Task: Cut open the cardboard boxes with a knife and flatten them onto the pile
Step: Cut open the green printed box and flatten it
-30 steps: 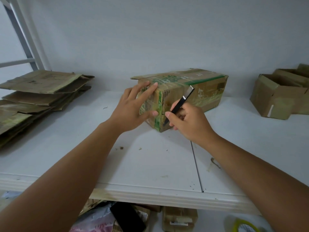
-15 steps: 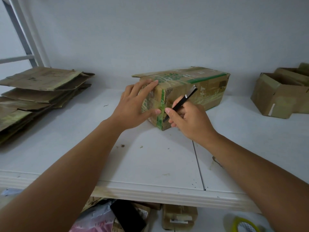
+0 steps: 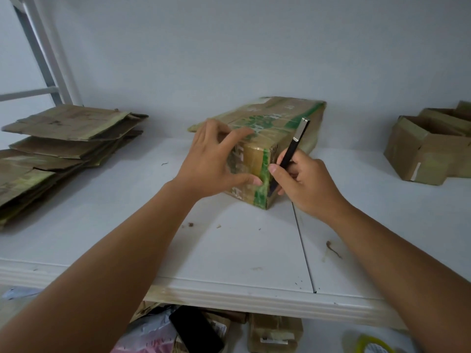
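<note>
One brown cardboard box [image 3: 265, 138] sits in the middle of the picture on a white shelf [image 3: 229, 245]. It has green marks and shiny tape, and it looks worn. Left hand [image 3: 214, 164] holds its near end with bent fingers and thumb. Right hand [image 3: 305, 182] grips a thin black knife [image 3: 290, 151] beside the box's corner. Flat cardboard pile [image 3: 61, 138] lies at the left. More boxes [image 3: 430, 146] sit at the right.
</note>
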